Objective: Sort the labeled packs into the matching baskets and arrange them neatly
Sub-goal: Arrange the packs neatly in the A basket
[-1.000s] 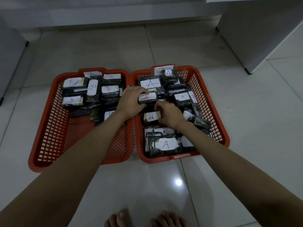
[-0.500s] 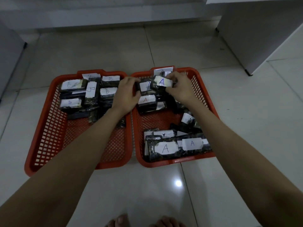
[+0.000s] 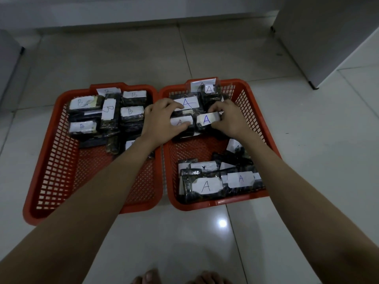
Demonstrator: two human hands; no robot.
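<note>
Pale floor tiles (image 3: 266, 232) carry two red baskets. Right hand (image 3: 231, 119) pinches an A pack (image 3: 207, 119) at the right basket (image 3: 256, 128)'s far end; left hand (image 3: 162, 119) curls over neighbouring A packs (image 3: 181, 121). Arranging step, I judge: next, seat it flush in the row.

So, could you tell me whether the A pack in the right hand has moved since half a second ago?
Yes. The A pack in the right hand has come down from the right basket's far rim toward its middle.
</note>
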